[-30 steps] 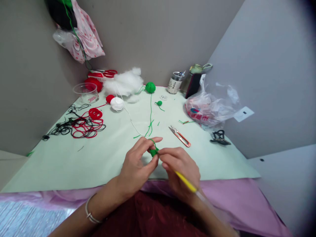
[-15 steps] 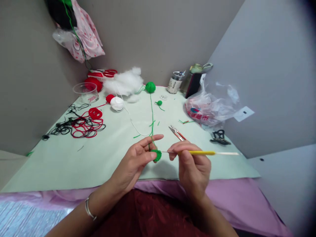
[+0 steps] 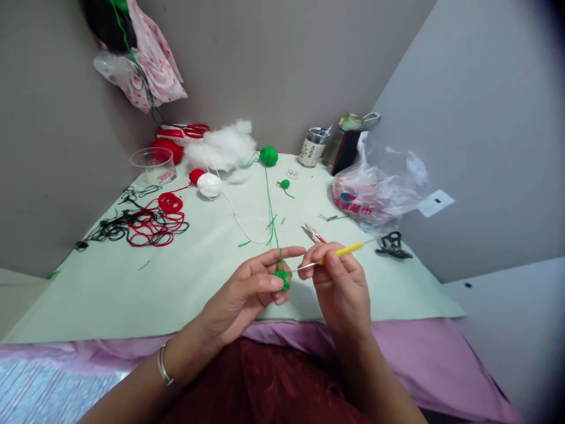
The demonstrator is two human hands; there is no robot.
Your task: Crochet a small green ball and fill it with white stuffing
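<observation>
Between thumb and fingers, my left hand (image 3: pixel 251 285) pinches a small green crochet piece (image 3: pixel 282 280), its index finger stretched out to the right. Green yarn (image 3: pixel 271 203) runs from that finger back to a green yarn ball (image 3: pixel 269 156). My right hand (image 3: pixel 342 282) grips a yellow-handled crochet hook (image 3: pixel 348 250), which slants up to the right. The hook's metal tip is at the right edge of the green piece; whether it sits in a stitch I cannot tell. Small thread snips (image 3: pixel 313 233) lie just behind my right hand, partly covered by it.
At left lie tangled black yarn (image 3: pixel 108 227) and red yarn (image 3: pixel 156 227). Behind them are a clear plastic tub (image 3: pixel 153 168), white stuffing (image 3: pixel 223 147) and a white yarn ball (image 3: pixel 209 185). To the right stand a pen cup (image 3: pixel 312 148), a plastic bag (image 3: pixel 375 188) and a black claw clip (image 3: pixel 392 245).
The crochet hook has tilted from level to slanting, its back end raised. My left hand and the green piece have shifted slightly right, and my right hand has moved slightly left.
</observation>
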